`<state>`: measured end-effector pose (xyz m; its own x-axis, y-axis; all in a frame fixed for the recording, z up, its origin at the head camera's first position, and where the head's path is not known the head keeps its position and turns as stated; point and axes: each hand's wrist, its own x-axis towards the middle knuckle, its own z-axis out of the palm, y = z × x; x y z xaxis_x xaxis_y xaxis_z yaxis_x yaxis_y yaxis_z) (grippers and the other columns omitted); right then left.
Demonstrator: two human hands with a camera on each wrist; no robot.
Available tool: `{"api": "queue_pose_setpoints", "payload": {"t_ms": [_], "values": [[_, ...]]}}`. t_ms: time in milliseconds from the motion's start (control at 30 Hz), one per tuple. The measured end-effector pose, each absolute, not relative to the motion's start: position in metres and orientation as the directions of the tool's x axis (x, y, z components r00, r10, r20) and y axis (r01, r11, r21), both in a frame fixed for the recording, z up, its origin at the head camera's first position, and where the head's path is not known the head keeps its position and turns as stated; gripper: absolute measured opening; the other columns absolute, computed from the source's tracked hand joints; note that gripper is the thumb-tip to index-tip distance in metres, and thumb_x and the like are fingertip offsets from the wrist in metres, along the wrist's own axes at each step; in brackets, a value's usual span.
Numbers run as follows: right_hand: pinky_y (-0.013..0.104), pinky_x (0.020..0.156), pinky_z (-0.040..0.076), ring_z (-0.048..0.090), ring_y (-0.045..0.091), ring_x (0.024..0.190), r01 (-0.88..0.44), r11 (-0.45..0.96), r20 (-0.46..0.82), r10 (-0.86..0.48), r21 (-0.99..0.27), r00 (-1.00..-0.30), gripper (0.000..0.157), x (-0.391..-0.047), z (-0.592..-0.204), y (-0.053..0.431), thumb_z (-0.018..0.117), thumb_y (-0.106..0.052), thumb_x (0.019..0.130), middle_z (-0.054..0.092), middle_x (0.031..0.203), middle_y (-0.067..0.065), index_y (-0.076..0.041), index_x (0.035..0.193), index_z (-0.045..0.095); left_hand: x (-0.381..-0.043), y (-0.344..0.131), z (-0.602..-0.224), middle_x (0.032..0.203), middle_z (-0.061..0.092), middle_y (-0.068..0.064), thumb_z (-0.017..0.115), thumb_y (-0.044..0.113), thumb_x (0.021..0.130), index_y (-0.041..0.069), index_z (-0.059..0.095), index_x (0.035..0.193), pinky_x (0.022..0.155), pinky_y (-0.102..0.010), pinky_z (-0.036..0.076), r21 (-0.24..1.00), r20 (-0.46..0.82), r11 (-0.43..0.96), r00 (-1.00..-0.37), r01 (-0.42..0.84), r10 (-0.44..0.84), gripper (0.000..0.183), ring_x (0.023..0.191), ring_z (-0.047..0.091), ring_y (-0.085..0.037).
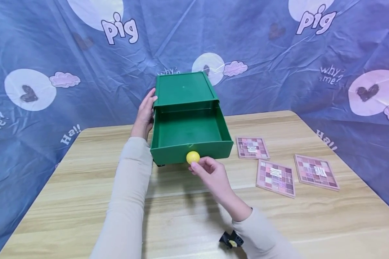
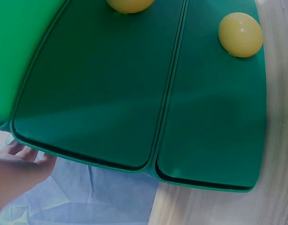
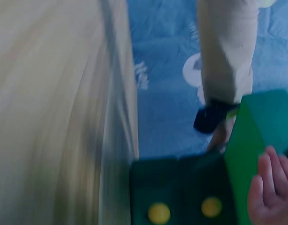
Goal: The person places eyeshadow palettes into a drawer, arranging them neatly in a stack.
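Note:
A green drawer cabinet stands on the table, its top drawer pulled well out and bare inside. On the drawer front sits a round yellow knob. My right hand pinches that knob from its lower right with thumb and fingers. Against the cabinet's left side rests my left hand, fingers extended along it. Two lower drawers, shut, show in the left wrist view: a middle drawer and a bottom drawer, each with a yellow knob.
Three pink eyeshadow palettes lie right of the cabinet: one at the back, one nearer and one farther right. Behind the wooden table hangs a blue printed cloth. A black wrist mount is by the right sleeve.

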<state>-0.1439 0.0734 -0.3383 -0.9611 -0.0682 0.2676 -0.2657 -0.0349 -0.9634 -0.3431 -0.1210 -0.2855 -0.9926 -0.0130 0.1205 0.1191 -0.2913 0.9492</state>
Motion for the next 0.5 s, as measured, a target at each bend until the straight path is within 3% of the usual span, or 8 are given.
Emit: {"api": "queue_pose_setpoints", "payload": {"t_ms": [133, 267, 433, 500], "values": [[0.031, 0.072, 0.044, 0.055, 0.022, 0.081, -0.301, 0.133, 0.252, -0.296, -0.944, -0.921, 0.019, -0.146, -0.332, 0.095, 0.058, -0.010, 0.081, 0.061, 0.089, 0.011, 0.005, 0.094, 0.057, -0.341, -0.121, -0.284, 0.115, 0.050, -0.003, 0.048, 0.019, 0.083, 0.026, 0.043, 0.128, 0.050, -0.019, 0.029, 0.945, 0.120, -0.305, -0.993, 0.121, -0.020, 0.046, 0.048, 0.035, -0.007], [0.033, 0.075, 0.042, 0.053, 0.019, 0.086, -0.374, 0.234, 0.230, -0.475, -0.898, -0.849, 0.028, -0.151, -0.330, 0.120, 0.059, -0.014, 0.081, 0.058, 0.096, 0.006, 0.002, 0.104, 0.055, -0.339, -0.121, -0.283, 0.116, 0.049, -0.001, 0.049, 0.021, 0.083, 0.027, 0.042, 0.129, 0.052, -0.020, 0.031, 0.951, 0.116, -0.285, -0.993, 0.116, -0.017, 0.046, 0.050, 0.036, -0.007], [0.036, 0.080, 0.040, 0.052, 0.019, 0.091, -0.490, 0.346, 0.222, -0.588, -0.800, -0.778, 0.035, -0.156, -0.333, 0.159, 0.061, -0.018, 0.080, 0.056, 0.103, 0.002, -0.001, 0.110, 0.054, -0.337, -0.118, -0.283, 0.122, 0.045, -0.001, 0.048, 0.021, 0.084, 0.027, 0.041, 0.129, 0.057, -0.021, 0.033, 0.955, 0.112, -0.274, -0.993, 0.114, -0.021, 0.046, 0.058, 0.039, -0.008], [0.035, 0.081, 0.039, 0.051, 0.020, 0.093, -0.497, 0.405, 0.199, -0.587, -0.768, -0.785, 0.038, -0.156, -0.332, 0.177, 0.063, -0.020, 0.079, 0.056, 0.105, 0.002, -0.003, 0.111, 0.054, -0.336, -0.117, -0.283, 0.124, 0.043, -0.001, 0.048, 0.020, 0.084, 0.025, 0.040, 0.130, 0.061, -0.021, 0.034, 0.952, 0.119, -0.283, -0.993, 0.119, -0.020, 0.047, 0.065, 0.043, -0.008]]}}
